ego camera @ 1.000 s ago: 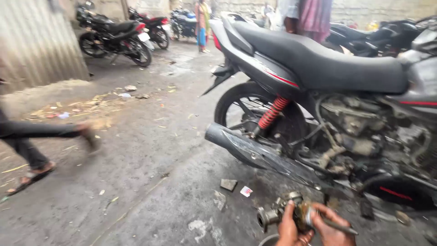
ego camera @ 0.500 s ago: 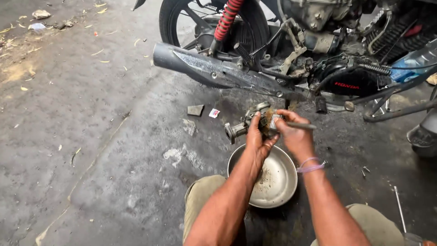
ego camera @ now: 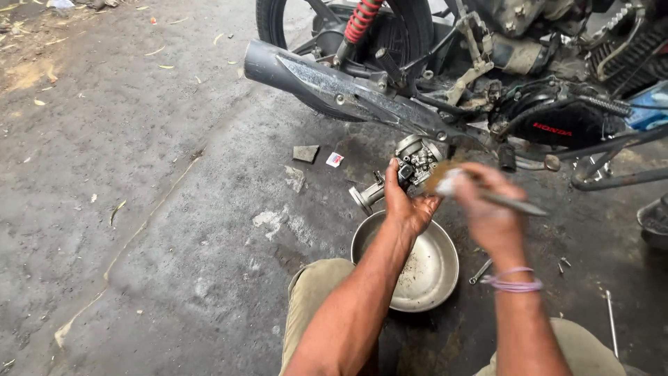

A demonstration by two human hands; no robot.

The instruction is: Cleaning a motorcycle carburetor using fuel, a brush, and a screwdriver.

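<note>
Carburettor (ego camera: 416, 159), a grey cast-metal body with small fittings and a round tube end, sits in the left hand (ego camera: 406, 202), whose fingers and thumb are wrapped around its lower part. It is held up above a round, shallow steel bowl (ego camera: 424, 275) that stands on the dark, stained concrete ground (ego camera: 174, 209) between the person's knees. The right hand (ego camera: 487, 209) is blurred; it is closed around a slim metal tool with a brush-like tip (ego camera: 480, 193), and that tip lies against the carburettor's side. A thin pink band (ego camera: 513, 284) circles the right wrist. Just behind the hands stands a motorcycle: its long grey exhaust pipe (ego camera: 334, 87) runs slantwise above the ground, with a red coil shock spring (ego camera: 362, 19) beside the rear wheel. A small grey stone chip (ego camera: 305, 153) and a white-and-red scrap (ego camera: 335, 159) lie on the ground to the left of the carburettor. Small metal parts (ego camera: 480, 271) lie right of the bowl.
</note>
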